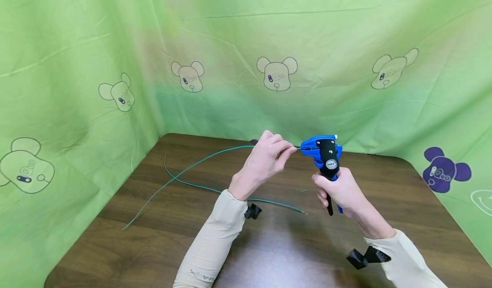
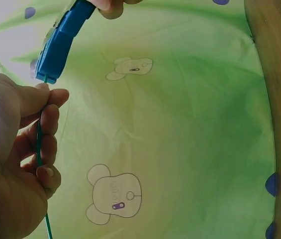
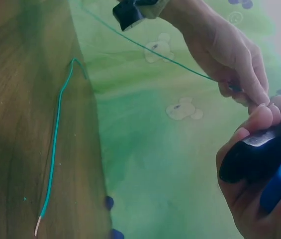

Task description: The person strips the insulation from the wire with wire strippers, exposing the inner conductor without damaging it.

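Observation:
Between thumb and forefinger my left hand pinches a thin green wire. Its near end enters the nose of a blue and black wire stripper; the other end trails left over the table. My right hand grips the stripper by its handles, fingers wrapped round them. In the left wrist view the wire runs along the left palm up to the blue jaws. A second green wire lies curved on the table, its near end stripped to bare metal in the right wrist view.
A short green offcut lies on the brown wooden table, left of the right hand. Green cloth with printed bear heads hangs behind and beside the table. A black camera mount sits on the right wrist.

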The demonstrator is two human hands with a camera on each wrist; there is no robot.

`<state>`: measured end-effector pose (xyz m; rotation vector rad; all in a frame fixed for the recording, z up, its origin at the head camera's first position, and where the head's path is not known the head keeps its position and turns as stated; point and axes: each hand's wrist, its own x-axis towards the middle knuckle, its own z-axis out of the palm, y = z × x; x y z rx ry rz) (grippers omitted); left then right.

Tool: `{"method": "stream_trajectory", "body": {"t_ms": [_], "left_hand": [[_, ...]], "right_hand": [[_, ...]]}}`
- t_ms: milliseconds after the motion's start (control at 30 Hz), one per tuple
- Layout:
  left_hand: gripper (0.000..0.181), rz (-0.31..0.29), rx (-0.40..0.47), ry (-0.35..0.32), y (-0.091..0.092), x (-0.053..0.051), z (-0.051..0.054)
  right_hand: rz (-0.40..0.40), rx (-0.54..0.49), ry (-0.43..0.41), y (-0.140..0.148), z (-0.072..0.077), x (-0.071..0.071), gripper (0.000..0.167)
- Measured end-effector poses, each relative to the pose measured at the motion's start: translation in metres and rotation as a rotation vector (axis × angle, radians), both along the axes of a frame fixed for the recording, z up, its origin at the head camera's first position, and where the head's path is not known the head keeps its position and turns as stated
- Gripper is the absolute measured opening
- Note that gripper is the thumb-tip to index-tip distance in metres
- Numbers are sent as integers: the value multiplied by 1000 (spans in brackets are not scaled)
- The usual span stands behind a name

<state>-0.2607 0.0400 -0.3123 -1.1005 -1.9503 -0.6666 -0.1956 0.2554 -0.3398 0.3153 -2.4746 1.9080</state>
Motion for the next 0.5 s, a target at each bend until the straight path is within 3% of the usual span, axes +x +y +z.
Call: {"method": "stream_trajectory", "body": {"t_ms": [500], "left_hand": [[9,-15,23,-38,-3,-2,0]], "right_hand": [[31,19,42,1,2,0,12]]}}
